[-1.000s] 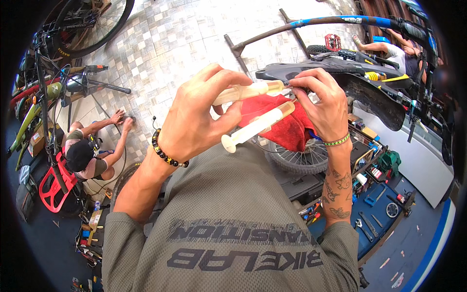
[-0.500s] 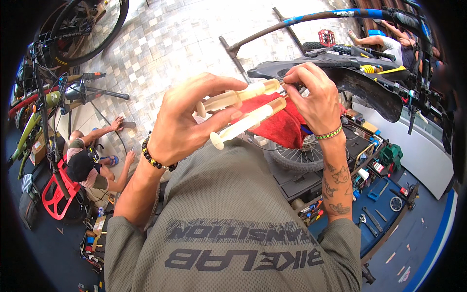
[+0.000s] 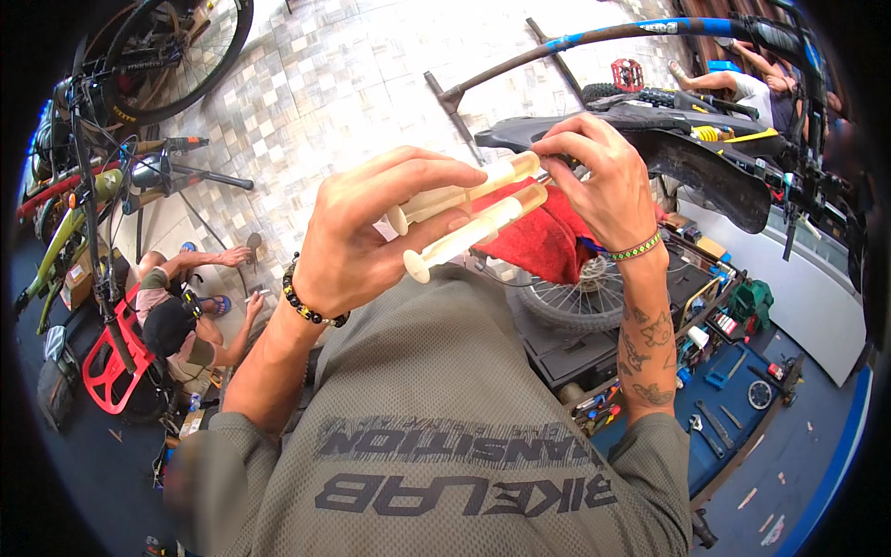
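Two translucent syringes with pale fluid, an upper one (image 3: 507,171) and a lower one (image 3: 473,232), lie roughly parallel in front of me, tips toward the right. My left hand (image 3: 362,223), wearing a beaded bracelet, is closed on them, its fingers over the upper one and thumb along the lower. My right hand (image 3: 599,186) pinches near their tips; exactly what is between its fingertips is too small to make out. Just below, a red cloth (image 3: 548,241) is draped over bike parts beside a spoked wheel (image 3: 566,311) and under a black bike frame (image 3: 677,139).
A crouching person (image 3: 172,316) works at lower left beside parked bikes (image 3: 93,204) and a red plastic part (image 3: 111,362). Another person (image 3: 742,88) is at upper right. A tool cart with blue tray (image 3: 715,399) stands at right. A blue-and-bronze frame tube (image 3: 557,46) crosses above.
Both hands have shifted slightly left over the last second, with the syringes still in my grip. The crouching person's hands at left have moved.
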Demonstrator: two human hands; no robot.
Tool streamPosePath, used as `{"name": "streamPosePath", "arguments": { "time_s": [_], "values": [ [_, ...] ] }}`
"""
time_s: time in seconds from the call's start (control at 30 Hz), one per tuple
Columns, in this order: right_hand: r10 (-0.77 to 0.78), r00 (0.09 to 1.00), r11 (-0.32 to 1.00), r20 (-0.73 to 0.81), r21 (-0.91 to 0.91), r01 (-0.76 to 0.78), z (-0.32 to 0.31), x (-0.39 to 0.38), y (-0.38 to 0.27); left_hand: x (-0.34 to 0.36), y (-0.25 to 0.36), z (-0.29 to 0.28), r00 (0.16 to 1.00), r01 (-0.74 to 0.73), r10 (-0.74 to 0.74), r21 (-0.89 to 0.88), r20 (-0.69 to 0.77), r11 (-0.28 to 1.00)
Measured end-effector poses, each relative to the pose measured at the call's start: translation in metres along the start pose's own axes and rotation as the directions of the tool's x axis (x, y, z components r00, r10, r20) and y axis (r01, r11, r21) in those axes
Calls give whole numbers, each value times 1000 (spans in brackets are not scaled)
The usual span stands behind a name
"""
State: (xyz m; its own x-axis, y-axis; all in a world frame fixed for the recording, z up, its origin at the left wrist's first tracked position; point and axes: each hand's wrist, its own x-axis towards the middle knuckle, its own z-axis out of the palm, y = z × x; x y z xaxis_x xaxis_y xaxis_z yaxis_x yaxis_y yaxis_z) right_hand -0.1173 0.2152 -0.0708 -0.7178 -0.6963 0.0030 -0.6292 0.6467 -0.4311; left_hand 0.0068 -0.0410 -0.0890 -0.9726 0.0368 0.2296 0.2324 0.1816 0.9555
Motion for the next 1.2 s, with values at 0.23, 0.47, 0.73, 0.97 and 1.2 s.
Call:
{"name": "streamPosePath", "arguments": {
  "time_s": [0.23, 0.47, 0.73, 0.97, 1.2],
  "values": [
    [117, 993, 993, 0, 1, -117, 2, 1, -1, 10, 10, -10, 987, -8, 2, 37, 162, 999],
    [96, 995, 995, -26, 35, -95, 3, 0, 2, 13, 8, -12, 986, 69, -58, -69, 155, 995],
    [119, 991, 989, -55, 92, -113, 9, -3, 0, -2, 6, -5, 839, 543, -518, -323, 168, 775],
    [67, 990, 992, -122, 114, -53, 10, -6, 4, 0, 16, -11, 959, 181, -191, 66, 208, 981],
    [-21, 997, 1000, -78, -6, 21, 12, -3, 8, 6, 22, -12, 956, 45, -117, 260, 269, 965]
  ]
}}
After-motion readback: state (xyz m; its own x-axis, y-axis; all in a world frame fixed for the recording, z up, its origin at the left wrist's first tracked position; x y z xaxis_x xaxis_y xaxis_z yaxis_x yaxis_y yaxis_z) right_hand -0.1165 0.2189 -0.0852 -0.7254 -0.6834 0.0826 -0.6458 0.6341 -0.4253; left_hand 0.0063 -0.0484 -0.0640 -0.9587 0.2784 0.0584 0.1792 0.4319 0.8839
